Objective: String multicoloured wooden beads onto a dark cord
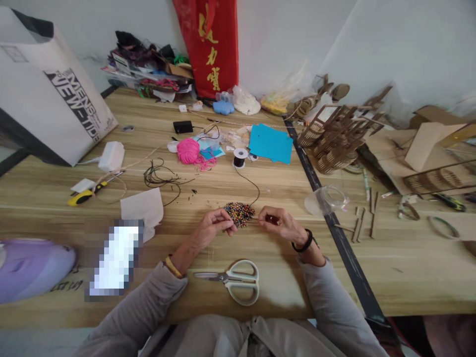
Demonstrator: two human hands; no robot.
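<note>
A small heap of multicoloured beads (240, 210) lies on the wooden table between my two hands. My left hand (213, 227) is at the heap's left edge, thumb and fingers pinched together; whatever they hold is too small to make out. Right of the beads, my right hand (281, 223) pinches a thin dark cord that stretches toward the heap. A black cord (250, 179) runs from a white spool (240, 157) down to the beads. Closer to my body, scissors with pale handles (238, 281) lie with their blades pointing left.
Pink yarn (188, 150), blue sheets (271, 144) and loose black cord (158, 173) lie beyond my hands. At left are a yellow utility knife (87, 194), a pixelated bright panel (116, 260) and a paper bag (48, 94). Wooden pieces (334, 134) stand right of the dark strip (345, 253).
</note>
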